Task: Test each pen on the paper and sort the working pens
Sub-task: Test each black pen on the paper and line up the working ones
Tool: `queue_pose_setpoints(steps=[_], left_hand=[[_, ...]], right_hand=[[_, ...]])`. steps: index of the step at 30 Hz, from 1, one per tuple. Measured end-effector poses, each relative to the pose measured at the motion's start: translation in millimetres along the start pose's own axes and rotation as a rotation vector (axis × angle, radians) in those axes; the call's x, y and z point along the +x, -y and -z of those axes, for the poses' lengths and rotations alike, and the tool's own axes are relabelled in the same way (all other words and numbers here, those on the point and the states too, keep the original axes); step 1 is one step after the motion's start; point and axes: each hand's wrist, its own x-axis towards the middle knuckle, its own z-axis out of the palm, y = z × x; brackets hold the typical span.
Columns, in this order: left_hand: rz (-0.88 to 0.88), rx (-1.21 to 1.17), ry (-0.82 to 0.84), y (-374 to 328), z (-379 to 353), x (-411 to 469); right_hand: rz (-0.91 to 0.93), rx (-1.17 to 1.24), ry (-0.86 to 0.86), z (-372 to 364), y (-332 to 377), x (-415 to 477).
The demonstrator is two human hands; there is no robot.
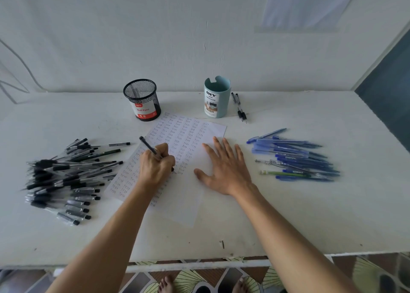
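Left hand [155, 166] grip pinches slim black pen [147, 146], barrel leaning far-left; pile of black pens [66, 177] toward worktop's [288, 215] left edge, nearest it

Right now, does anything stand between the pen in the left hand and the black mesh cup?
Nothing visible does: only flat paper and bare table lie between the pen and the mesh cup.

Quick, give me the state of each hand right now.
Left hand: closed around a black pen, its tip on the paper.
Right hand: open, fingers spread, pressing flat on the paper.
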Motion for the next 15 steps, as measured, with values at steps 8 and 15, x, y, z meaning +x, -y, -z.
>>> queue_pose_setpoints(steps=[8,15], left_hand=[[-0.008,0.124,0.012,6.8,-2.3,2.5],[-0.011,0.122,-0.024,2.5,-4.6,2.7]], right_hand=[[0.001,0.007,-0.015,-0.9,0.1,0.0],[-0.005,0.011,-0.016,-0.8,-0.2,0.4]])
